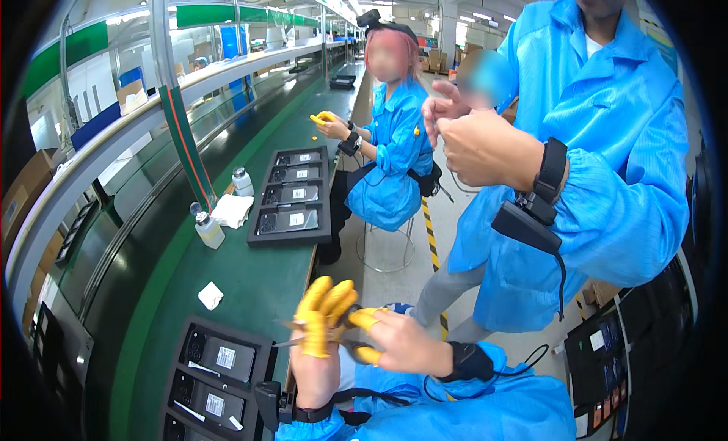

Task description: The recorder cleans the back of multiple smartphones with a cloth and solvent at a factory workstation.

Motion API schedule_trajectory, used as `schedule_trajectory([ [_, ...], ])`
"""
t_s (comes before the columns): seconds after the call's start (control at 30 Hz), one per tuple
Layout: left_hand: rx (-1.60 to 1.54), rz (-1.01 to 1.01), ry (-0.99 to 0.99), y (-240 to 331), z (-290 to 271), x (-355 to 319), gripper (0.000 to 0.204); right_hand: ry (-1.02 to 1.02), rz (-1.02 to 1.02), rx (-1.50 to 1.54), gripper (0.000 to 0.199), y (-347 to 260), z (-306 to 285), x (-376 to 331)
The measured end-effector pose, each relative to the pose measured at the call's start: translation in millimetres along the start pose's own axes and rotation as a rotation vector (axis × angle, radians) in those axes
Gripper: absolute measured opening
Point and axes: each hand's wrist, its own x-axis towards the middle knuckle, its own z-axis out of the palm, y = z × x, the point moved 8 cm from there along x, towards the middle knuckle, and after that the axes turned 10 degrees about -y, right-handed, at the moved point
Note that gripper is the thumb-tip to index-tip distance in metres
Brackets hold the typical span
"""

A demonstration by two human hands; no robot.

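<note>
Fingers on scissors near phone-filled tray

Black trays on green bench

White labels are sitting on the dark, flat devices in the near tray and the far tray, their printing appearing too small and blurred to read. Nothing else is showing any legible lettering.
</note>
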Motion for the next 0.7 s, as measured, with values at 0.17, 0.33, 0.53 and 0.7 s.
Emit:
schedule_trajectory([
  [0.17,0.507,-0.165,-0.054,-27,-10,-4,0.056,0.102,0.437,0.739,0.038,112,-23,-52],
  [0.33,1.172,-0.065,0.096,-26,-41,-21,0.043,0.014,0.338,1.771,0.067,129,-25,-78],
  [0.53,1.497,-0.151,0.239,-43,-77,-46,0.045,0.057,0.105,1.93,0.089,151,-21,-68],
  [0.7,1.388,-0.262,0.263,-46,-99,-52,0.042,0.073,0.114,1.772,0.085,140,-28,-60],
])
